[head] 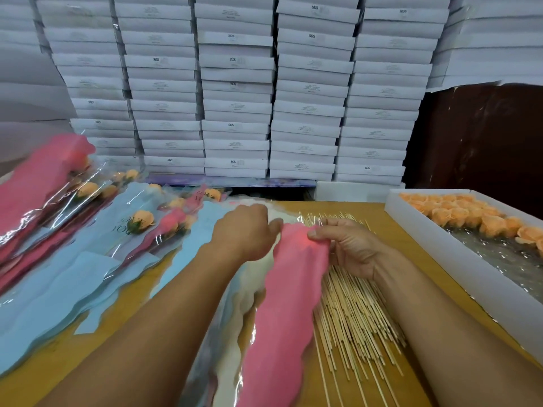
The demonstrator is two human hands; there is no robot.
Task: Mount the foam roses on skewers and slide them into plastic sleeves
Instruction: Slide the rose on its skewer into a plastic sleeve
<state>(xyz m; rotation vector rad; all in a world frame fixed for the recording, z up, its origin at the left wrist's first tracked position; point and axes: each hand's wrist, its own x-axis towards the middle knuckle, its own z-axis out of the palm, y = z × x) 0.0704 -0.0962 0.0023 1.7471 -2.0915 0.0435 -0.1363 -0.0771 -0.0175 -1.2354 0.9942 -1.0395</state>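
Observation:
A pink plastic sleeve (289, 306) lies on top of a stack of sleeves in the middle of the table. My right hand (349, 248) pinches the sleeve's far right edge between thumb and fingers. My left hand (245, 230) grips the sleeve's far left corner. A heap of wooden skewers (352, 318) lies just right of the sleeve, partly under my right hand. Orange foam roses (470, 218) sit in a white tray (458, 259) at the right. Finished sleeved roses (141, 221) lie in pink and blue sleeves at the left.
A wall of stacked white boxes (235, 107) stands behind the table. Loose blue sleeves (58, 289) cover the near left of the yellow-brown tabletop (123, 342). A dark brown panel (484, 136) fills the back right.

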